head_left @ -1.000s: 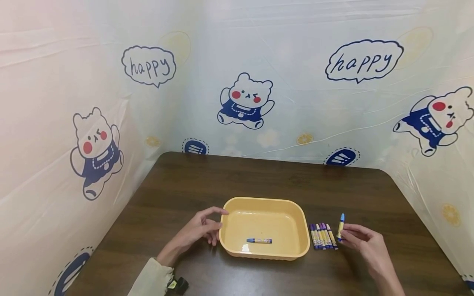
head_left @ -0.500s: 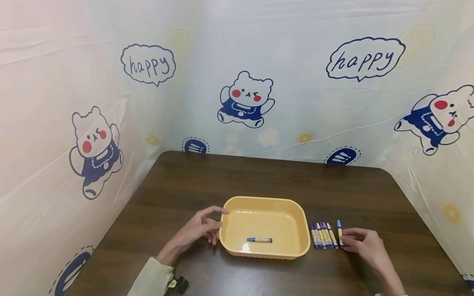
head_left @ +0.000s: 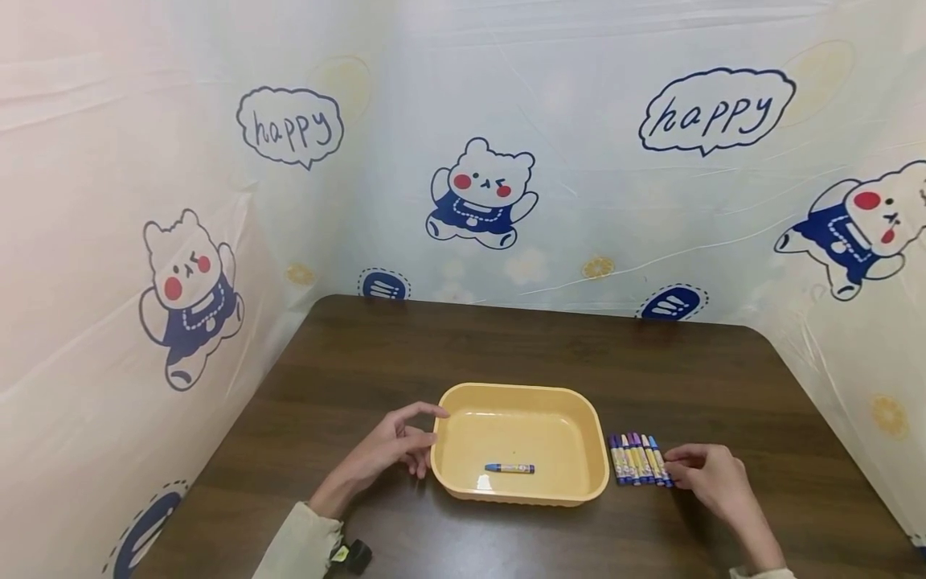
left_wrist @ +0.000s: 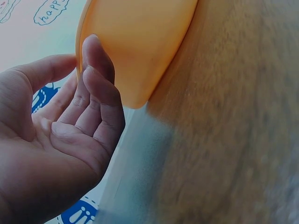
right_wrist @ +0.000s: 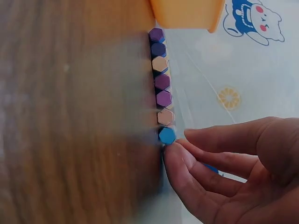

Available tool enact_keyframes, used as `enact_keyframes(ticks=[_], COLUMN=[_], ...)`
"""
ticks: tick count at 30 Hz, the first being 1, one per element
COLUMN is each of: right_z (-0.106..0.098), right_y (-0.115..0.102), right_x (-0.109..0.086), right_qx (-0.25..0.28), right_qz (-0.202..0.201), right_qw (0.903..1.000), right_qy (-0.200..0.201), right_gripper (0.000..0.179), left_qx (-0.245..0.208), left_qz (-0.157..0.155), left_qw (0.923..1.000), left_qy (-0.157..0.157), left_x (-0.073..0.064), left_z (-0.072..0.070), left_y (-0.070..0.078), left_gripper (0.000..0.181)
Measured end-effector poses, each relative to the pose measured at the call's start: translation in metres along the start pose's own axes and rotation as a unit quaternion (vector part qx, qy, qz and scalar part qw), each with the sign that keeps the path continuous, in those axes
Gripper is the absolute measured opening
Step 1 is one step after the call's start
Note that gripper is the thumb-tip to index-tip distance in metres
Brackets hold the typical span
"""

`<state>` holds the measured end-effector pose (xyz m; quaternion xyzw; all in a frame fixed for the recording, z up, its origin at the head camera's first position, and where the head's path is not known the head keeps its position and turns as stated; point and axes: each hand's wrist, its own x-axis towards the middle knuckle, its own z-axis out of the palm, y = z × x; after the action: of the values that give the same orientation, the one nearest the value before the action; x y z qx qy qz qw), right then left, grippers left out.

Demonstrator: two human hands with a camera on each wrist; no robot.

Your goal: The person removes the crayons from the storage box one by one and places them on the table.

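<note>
My left hand (head_left: 394,442) is at the left rim of a yellow rectangular basin (head_left: 521,492), index fingertip over the rim and thumb at the outer wall. In the left wrist view my hand (left_wrist: 60,126) grips that edge. One blue crayon (head_left: 510,469) lies inside the basin. To the right, several crayons (head_left: 632,460) lie side by side in a row. The blue-tipped crayon (right_wrist: 167,135) is at the near end of the row in the right wrist view. My right hand (head_left: 712,474) touches its side with the fingertips; the thumb stands slightly apart from it.
Both hands work over a dark brown wooden table (head_left: 434,338). A pale printed curtain (head_left: 579,185) with bears and "happy" bubbles encloses its back and sides. A small black object (head_left: 356,555) shows by the left sleeve (head_left: 300,543).
My right hand has lowered the blue crayon from upright to the table and slid it left against the row. Its pinch has loosened. The left hand and basin have stayed in place.
</note>
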<state>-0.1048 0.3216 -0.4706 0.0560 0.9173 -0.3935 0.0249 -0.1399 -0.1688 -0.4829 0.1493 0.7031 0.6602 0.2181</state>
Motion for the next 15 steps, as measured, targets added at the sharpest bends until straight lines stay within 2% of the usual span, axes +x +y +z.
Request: enact_keyframes(ticks=[4, 8, 15], right_z=[-0.003, -0.004, 0.005], right_y=[-0.006, -0.022, -0.065], right_x=[-0.003, -0.009, -0.017], right_qx=[-0.049, -0.083, -0.082], right_qz=[-0.026, -0.056, -0.121], right_qw=[0.9981, 0.9937, 0.9856], right_qy=[0.027, 0.05, 0.084], right_gripper=[0.012, 0.013, 0.011], left_qx=[0.001, 0.002, -0.001], left_qz=[-0.001, -0.003, -0.003], left_qw=[1.0, 1.0, 1.0], left_qy=[0.001, 0.002, 0.002], left_x=[0.0, -0.001, -0.001], left_z=[0.0, 0.0, 0.001], left_y=[0.001, 0.001, 0.0], left_gripper=[0.042, 0.042, 0.041])
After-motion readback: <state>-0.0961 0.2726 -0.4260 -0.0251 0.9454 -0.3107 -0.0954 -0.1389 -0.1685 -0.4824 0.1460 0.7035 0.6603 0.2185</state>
